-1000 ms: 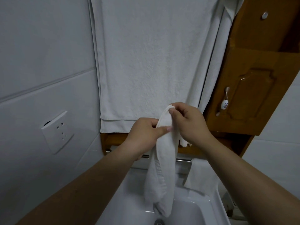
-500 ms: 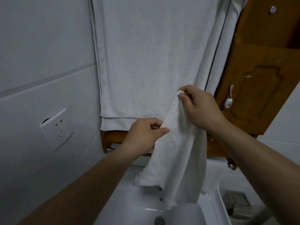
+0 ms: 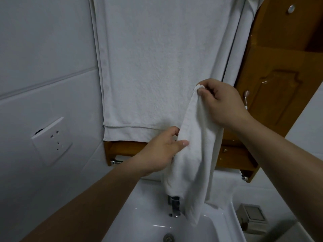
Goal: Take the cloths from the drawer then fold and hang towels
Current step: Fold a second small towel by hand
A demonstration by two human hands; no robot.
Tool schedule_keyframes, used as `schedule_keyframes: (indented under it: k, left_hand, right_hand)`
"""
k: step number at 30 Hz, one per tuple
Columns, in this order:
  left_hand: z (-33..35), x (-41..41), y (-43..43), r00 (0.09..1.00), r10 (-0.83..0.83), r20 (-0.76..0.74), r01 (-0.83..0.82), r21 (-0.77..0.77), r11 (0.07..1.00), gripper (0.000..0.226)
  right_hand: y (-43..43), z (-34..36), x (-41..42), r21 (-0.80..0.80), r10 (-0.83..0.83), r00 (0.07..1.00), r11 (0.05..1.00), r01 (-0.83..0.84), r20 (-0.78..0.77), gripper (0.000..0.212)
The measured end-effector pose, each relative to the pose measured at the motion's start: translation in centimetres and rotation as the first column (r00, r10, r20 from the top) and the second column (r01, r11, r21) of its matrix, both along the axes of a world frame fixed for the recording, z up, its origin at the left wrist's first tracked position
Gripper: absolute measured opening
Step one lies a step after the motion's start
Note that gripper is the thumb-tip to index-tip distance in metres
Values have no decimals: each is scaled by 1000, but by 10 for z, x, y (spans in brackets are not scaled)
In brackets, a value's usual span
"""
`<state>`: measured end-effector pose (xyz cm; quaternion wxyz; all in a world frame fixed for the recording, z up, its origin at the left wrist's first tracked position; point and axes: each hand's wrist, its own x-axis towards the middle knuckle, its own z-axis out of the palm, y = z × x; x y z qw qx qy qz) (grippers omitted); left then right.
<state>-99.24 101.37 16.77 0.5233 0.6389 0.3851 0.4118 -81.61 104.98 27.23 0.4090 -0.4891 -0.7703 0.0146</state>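
Observation:
A small white cloth (image 3: 194, 154) hangs down over the sink, bunched lengthwise. My right hand (image 3: 222, 103) pinches its top corner between thumb and fingers at about chest height. My left hand (image 3: 162, 151) is lower and to the left, with its thumb on the front of the cloth's left edge and its fingers behind it. A large white towel (image 3: 157, 67) hangs flat on the wall behind both hands.
A white sink (image 3: 150, 217) with a chrome tap (image 3: 174, 205) and drain lies below the cloth. A wooden cabinet (image 3: 276, 84) with a handle stands at the right, a wooden shelf under the towel. A wall socket (image 3: 52, 138) is at the left.
The cloth was spread wider half a second ago and now hangs narrower and bunched. My left hand has slid down its left edge. My right hand stays raised at the top corner.

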Motion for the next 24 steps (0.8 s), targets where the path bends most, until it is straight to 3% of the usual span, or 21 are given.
schedule_keyframes:
  k: [4, 14, 18, 24]
  left_hand:
    - [-3, -1, 4, 989, 141, -42, -137, 93, 986, 17]
    - [-16, -14, 8, 957, 228, -181, -211, 113, 971, 18]
    - [-30, -30, 12, 905, 308, -293, -277, 144, 950, 21]
    - [-32, -30, 9, 853, 360, -377, -291, 229, 929, 23]
  right_hand:
    - [-3, 6, 4, -21, -16, 1000, 1000, 16, 2, 20]
    - [12, 11, 16, -11, -85, 993, 996, 84, -86, 25]
    - [18, 13, 31, -66, -177, 967, 984, 168, -181, 28]
    - [26, -5, 35, -138, -277, 947, 957, 256, -166, 22]
